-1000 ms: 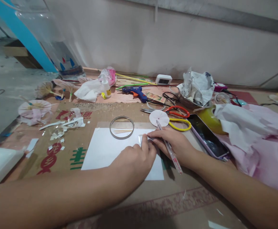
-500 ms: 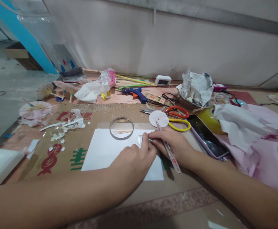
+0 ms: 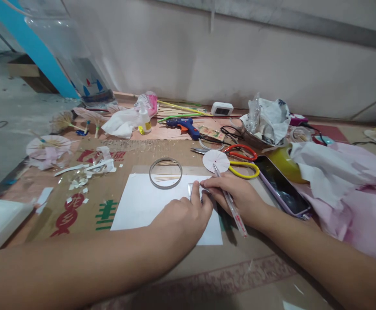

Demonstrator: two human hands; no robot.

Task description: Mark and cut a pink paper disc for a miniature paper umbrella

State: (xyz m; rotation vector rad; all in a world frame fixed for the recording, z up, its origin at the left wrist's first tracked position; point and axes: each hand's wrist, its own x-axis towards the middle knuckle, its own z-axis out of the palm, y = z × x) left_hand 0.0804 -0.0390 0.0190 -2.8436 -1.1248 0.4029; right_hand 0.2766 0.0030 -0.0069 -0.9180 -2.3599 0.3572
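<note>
Barely anything has shifted: both hands stay pinching a small clear strip [image 3: 194, 189] on the white sheet [image 3: 142, 206], right hand [image 3: 236, 196] also gripping a pen [image 3: 229, 201], left hand [image 3: 183, 217] closed. Ring [image 3: 165, 173] at 11 o'clock; sheet unmarked.

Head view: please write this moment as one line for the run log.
left hand: pinches small clear piece on white sheet | right hand: holds pen, touches same piece | nearby: metal ring, scissors

Plain white paper sheet [image 3: 142, 206], frame centre. Brown cardboard [image 3: 87, 206] printed red and green, lower left. Blue glue gun [image 3: 183, 125], orange nozzle. Scissors [image 3: 244, 161]: red and yellow handles. Pale pink tissue [image 3: 362, 193], right.
</note>
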